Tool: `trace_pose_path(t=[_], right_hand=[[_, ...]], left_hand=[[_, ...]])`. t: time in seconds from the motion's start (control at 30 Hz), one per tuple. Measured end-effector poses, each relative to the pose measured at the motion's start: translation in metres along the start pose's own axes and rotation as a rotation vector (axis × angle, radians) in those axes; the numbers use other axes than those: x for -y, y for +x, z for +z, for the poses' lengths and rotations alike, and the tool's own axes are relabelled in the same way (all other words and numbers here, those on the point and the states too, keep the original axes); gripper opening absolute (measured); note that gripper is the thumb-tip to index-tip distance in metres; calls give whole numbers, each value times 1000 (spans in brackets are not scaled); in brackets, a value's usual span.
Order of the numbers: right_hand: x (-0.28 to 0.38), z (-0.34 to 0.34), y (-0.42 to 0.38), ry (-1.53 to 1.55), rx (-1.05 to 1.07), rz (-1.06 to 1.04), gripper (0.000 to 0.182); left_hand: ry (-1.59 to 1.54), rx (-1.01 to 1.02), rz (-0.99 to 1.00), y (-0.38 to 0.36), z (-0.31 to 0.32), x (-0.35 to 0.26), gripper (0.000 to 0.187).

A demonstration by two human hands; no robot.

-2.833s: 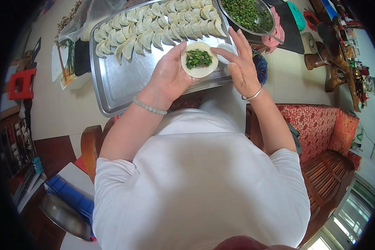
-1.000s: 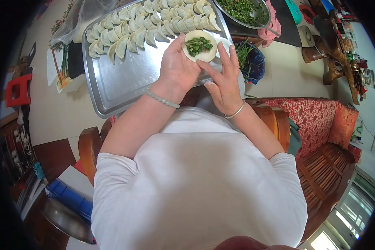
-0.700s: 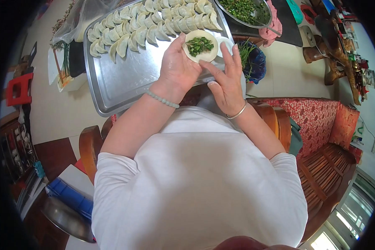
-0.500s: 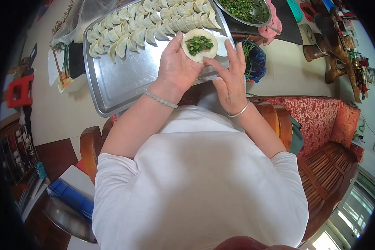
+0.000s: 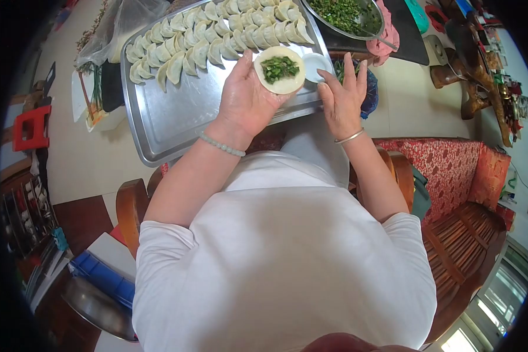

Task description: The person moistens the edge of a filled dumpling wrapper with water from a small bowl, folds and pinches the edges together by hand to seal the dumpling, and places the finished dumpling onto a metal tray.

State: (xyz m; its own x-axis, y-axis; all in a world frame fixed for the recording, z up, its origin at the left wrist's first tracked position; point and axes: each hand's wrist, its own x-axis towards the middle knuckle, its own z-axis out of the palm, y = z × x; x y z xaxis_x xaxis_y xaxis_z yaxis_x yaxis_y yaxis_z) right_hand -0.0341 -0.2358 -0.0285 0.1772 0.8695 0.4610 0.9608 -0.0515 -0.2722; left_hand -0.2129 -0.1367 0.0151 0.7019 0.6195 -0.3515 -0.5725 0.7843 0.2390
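Observation:
On my left hand [image 5: 246, 100] rests a round dumpling wrapper [image 5: 298, 82], flat and unfolded, with chopped green filling [image 5: 279, 70] heaped in its middle. The thumb lies along the wrapper's left edge and the fingers support it from below. To the right, my right hand [image 5: 343, 100] has its fingers spread, with nothing held in them. Its index fingertip is right at the rim of a small white dish [image 5: 315, 63] on the tray's right side. Rows of folded dumplings [image 5: 199, 53] fill the far part of the metal tray [image 5: 176, 126].
A metal bowl of chopped green filling [image 5: 346, 16], with a utensil handle sticking out, stands beyond the tray's right corner next to a pink cloth [image 5: 387, 35]. A blue bag [image 5: 369, 97] of greens sits below. Wooden chair arms [image 5: 129, 202] flank me.
My right hand has moved right, away from the wrapper to the small white dish, and its fingers have spread. The wrapper stays in my left hand.

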Motion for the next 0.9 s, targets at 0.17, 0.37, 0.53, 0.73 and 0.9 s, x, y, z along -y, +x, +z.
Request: trace_pose_path(t=[0.17, 0.37, 0.53, 0.73, 0.9], right_hand=[[-11, 12, 7, -84, 93, -13, 31], [22, -17, 16, 204, -47, -37, 30], [74, -26, 19, 356, 32, -171, 40], [83, -7, 28, 287, 56, -130, 44], [90, -3, 28, 256, 100, -121, 45]], left_hand=[[-50, 15, 11, 2, -6, 0, 53], [-82, 62, -9, -1, -5, 1, 57], [-68, 85, -22, -3, -3, 8, 63], [-15, 146, 5, -8, -5, 11, 65], [34, 117, 37, -11, -2, 9, 66]])
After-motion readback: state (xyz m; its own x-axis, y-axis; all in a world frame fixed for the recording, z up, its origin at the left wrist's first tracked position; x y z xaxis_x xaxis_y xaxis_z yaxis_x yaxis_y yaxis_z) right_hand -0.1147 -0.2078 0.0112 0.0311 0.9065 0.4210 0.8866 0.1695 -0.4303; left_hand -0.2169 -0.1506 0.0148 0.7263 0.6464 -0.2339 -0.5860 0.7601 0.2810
